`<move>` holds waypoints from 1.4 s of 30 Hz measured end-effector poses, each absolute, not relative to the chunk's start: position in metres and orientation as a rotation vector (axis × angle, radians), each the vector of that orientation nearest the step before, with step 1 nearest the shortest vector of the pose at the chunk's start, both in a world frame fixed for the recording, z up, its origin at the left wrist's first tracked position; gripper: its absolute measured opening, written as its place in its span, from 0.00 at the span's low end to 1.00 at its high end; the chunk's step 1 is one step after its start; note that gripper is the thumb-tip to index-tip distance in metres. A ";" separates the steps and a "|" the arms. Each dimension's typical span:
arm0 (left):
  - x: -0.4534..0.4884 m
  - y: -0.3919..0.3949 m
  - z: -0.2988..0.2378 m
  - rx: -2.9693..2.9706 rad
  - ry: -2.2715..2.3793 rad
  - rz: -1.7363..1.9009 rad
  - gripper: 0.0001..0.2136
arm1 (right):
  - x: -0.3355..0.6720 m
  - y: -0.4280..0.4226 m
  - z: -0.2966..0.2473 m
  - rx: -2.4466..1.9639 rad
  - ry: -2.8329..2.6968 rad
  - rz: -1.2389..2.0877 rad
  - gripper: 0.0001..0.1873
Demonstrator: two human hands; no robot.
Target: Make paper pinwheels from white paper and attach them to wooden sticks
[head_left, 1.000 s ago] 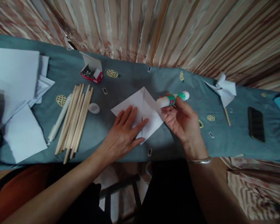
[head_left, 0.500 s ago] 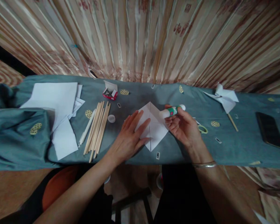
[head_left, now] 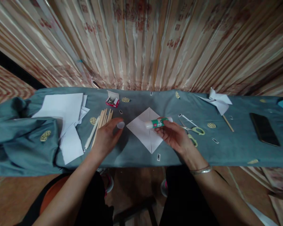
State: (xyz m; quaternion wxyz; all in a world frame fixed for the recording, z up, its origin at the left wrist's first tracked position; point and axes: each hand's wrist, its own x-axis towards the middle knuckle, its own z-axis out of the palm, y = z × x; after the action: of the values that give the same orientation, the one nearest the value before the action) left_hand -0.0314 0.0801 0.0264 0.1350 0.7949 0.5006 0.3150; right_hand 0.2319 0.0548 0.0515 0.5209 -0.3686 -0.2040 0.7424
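So the left hand [head_left: 106, 135] has its thumb and fingertips closed around a translucent glue-stick cap [head_left: 120, 125], just off the left corner of the creased white paper [head_left: 143, 135]. That sheet lies like a diamond around the middle of the tabletop [head_left: 134, 160], its nearest corner a bit short of the front edge. The right hand [head_left: 173, 135] is gripping the green-and-white glue stick [head_left: 157, 123] by its right end, nose toward the cap, over the sheet.

My two cents on handling these: keep the tube level and the glue end clear of the paper so it doesn't smear, pinch the cap by its sides, and face its mouth squarely at the tube. I'd also keep knuckles off the sheet; can't tell whether the right fingers are touching it. Watch that right wrist too, since the scissors [head_left: 190, 128] lie just beside it, toward the tabletop's right end.
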 end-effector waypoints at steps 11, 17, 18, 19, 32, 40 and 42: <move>-0.001 0.061 0.031 2.074 1.234 1.034 0.18 | 0.210 0.045 0.044 -0.904 -0.664 1.778 0.14; -0.001 0.060 0.031 2.077 1.237 1.033 0.12 | 0.212 0.047 0.045 -0.922 -0.638 1.769 0.15; -0.001 0.060 0.032 2.085 1.234 1.035 0.11 | 0.212 0.047 0.045 -0.926 -0.635 1.767 0.15; 0.000 0.059 0.033 2.094 1.227 1.037 0.11 | 0.212 0.047 0.045 -0.929 -0.632 1.766 0.15; -0.002 0.055 0.042 2.298 1.145 1.055 0.09 | 0.211 0.047 0.046 -1.037 -0.781 1.700 0.16; -0.003 0.046 0.038 2.262 1.094 1.003 0.10 | 0.198 0.042 0.039 -1.070 -0.916 1.756 0.16; -0.005 0.044 0.038 2.251 1.086 0.994 0.09 | 0.195 0.042 0.036 -1.088 -0.984 1.738 0.17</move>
State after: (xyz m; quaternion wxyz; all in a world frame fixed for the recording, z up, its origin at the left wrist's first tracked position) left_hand -0.0052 0.0441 0.0383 0.2242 0.8157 0.3934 0.3601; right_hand 0.1954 0.0421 0.0359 0.4201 -0.4341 -0.3925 0.6935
